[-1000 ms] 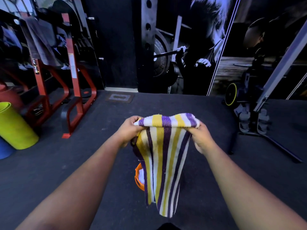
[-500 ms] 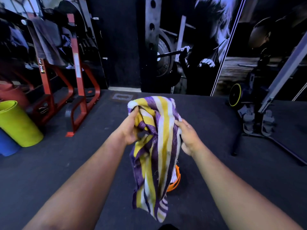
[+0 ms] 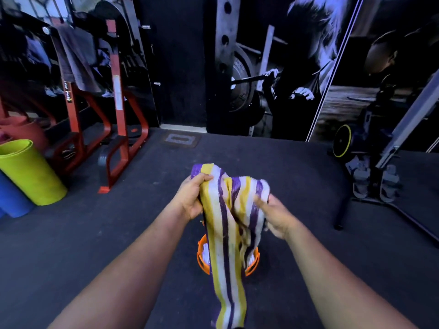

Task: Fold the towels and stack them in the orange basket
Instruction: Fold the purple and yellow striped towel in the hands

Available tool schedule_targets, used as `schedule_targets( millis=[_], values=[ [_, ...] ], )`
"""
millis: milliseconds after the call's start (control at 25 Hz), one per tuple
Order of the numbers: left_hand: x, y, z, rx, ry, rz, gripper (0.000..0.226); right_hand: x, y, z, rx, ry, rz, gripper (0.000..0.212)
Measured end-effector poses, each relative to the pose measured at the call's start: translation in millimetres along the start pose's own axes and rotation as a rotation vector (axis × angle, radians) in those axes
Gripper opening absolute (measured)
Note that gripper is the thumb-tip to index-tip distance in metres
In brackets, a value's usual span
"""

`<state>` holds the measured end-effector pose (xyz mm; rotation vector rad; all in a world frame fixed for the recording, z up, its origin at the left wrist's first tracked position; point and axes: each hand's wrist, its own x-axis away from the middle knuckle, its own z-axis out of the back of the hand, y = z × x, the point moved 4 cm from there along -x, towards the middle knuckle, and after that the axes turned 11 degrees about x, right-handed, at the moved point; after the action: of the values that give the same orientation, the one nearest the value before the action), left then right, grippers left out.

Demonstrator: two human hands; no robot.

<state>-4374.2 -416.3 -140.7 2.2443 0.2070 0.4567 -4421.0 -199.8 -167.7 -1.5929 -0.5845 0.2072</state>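
The striped towel (image 3: 234,224) hung at the centre of the view, bunched at its top between both hands and trailing in a loose, twisted length toward six o'clock. It was soft terry, banded lengthwise in purple, yellow and white. The left hand (image 3: 192,200) gripped its upper corner at ten o'clock, fingers curled over the cloth. The right hand (image 3: 276,216) clutched the opposite edge at three o'clock, though blur hid its fingertips. Behind the hanging cloth, on the dark rubber floor (image 3: 95,233), stood the round orange basket (image 3: 251,262), something white apparently inside.
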Motion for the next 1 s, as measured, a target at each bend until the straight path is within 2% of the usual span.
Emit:
schedule_targets(
  millis=[40, 120, 200, 240, 280, 360, 400, 480, 520, 560, 600, 680, 760, 800, 880, 920, 1000],
  values=[
    [-1.6, 3.3, -3.4, 0.053, -0.016, -0.018, 0.031, 2.1, 6.8, -0.6, 0.128, -0.016, 0.000, 0.034],
    [-2.3, 3.2, 5.5, 0.050, -0.114, -0.027, 0.043, -3.1, 6.2, 3.0, 0.096, 0.111, 0.031, 0.018],
    [3.7, -18.1, 27.7, -0.268, -0.209, 0.096, 0.047, -13.4, -10.6, 10.1, -0.029, 0.237, 0.059, 0.010],
    [6.9, -30.3, 39.5, -0.445, -0.229, 0.167, 0.041, -16.4, -22.1, 11.8, -0.081, 0.251, 0.059, 0.009],
    [9.0, -36.1, 45.2, -0.515, -0.216, 0.195, 0.030, -20.0, -30.0, 14.9, -0.147, 0.239, 0.067, 0.010],
    [7.8, -29.6, 38.5, -0.361, -0.145, 0.139, 0.017, -21.7, -35.5, 22.5, -0.326, 0.121, 0.100, 0.019],
    [4.5, -19.2, 29.7, -0.264, -0.111, 0.085, 0.017, -20.8, -29.8, 25.5, -0.287, 0.051, 0.089, 0.028],
    [-1.4, 1.3, 6.2, -0.114, -0.141, 0.041, 0.020, -15.7, 0.1, 21.3, 0.172, -0.121, -0.025, 0.037],
    [-1.7, 11.1, -5.3, -0.051, -0.179, 0.027, 0.024, -13.6, 16.8, 17.7, 0.395, -0.173, -0.052, 0.030],
    [-3.8, 16.2, -11.0, 0.006, -0.213, 0.011, 0.031, -12.6, 24.0, 13.5, 0.466, -0.155, -0.037, 0.020],
    [-5.9, 19.2, -11.5, 0.036, -0.248, -0.006, 0.039, -12.3, 23.4, 10.0, 0.383, -0.073, -0.020, 0.011],
    [-9.7, 11.0, 6.7, -0.125, -0.270, -0.002, 0.047, -15.9, 9.9, 9.1, 0.119, 0.083, 0.015, 0.014],
    [-7.3, -10.2, 32.9, -0.427, -0.176, 0.110, 0.045, -23.5, -13.8, 16.3, -0.003, 0.174, 0.068, 0.020],
    [-5.3, -15.8, 40.6, -0.460, -0.093, 0.166, 0.039, -26.4, -20.9, 22.7, -0.051, 0.209, 0.099, 0.019],
    [-9.1, -7.3, 37.1, -0.323, 0.028, 0.163, 0.025, -26.7, -24.0, 32.4, -0.251, 0.200, 0.121, 0.017],
    [-15.3, 4.2, 27.7, -0.243, 0.012, 0.131, 0.024, -25.3, -16.9, 36.2, -0.289, 0.173, 0.097, 0.028],
    [-21.0, 30.1, 2.6, -0.141, -0.112, 0.071, 0.023, -16.6, 5.6, 32.0, -0.102, 0.068, -0.062, 0.048]
  ],
)
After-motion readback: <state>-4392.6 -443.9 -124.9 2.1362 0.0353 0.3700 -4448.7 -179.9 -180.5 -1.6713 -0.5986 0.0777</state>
